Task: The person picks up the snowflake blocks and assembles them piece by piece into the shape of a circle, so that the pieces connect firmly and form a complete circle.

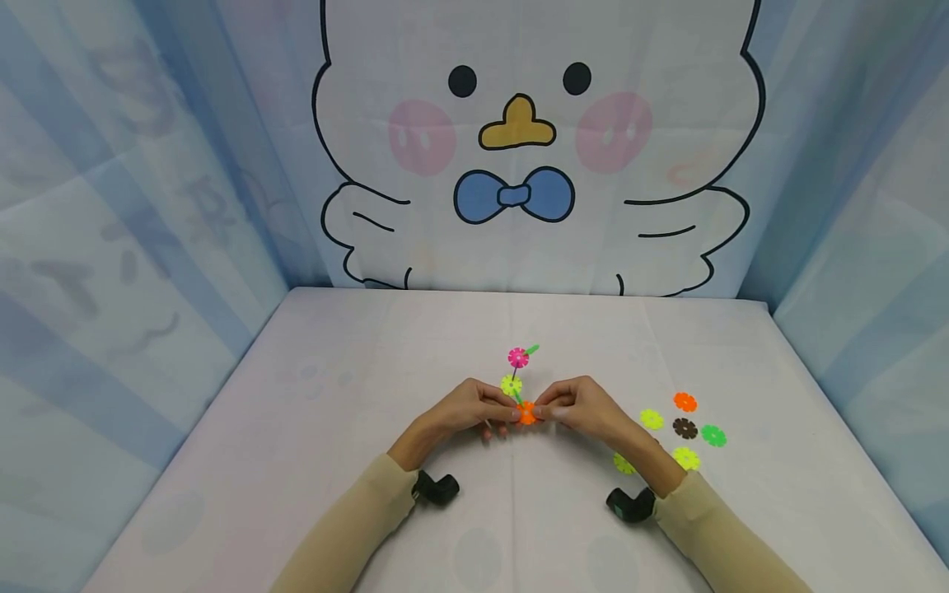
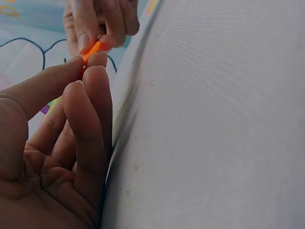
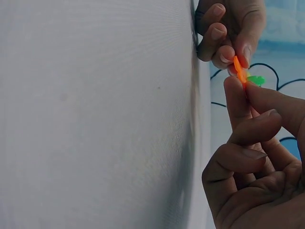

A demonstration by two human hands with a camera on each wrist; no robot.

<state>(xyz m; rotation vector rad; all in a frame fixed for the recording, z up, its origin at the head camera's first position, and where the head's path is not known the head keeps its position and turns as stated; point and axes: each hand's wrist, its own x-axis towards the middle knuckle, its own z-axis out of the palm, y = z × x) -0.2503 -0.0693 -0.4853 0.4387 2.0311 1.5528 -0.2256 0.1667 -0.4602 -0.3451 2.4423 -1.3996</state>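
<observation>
Both the left hand [image 1: 473,404] and right hand [image 1: 583,405] I'm watching are pinching the orange notched disc [image 1: 527,413] by opposite edges, presumably steadying it.

I've head cam looking fwd & down, from high & well back, at the surface's [image 1: 371,346] far edge/corners. L wrist cam [image 1: 437,489] & R wrist cam [image 1: 630,505] sit low, v. close, facing fingertips [image 2: 82,105]; all 3 share the orange flower-shaped disc [image 1: 527,413].

Left fingers [image 2: 84,112], right fingers [image 3: 237,101] pinching, forearms [image 1: 356,515] angled inward
</observation>
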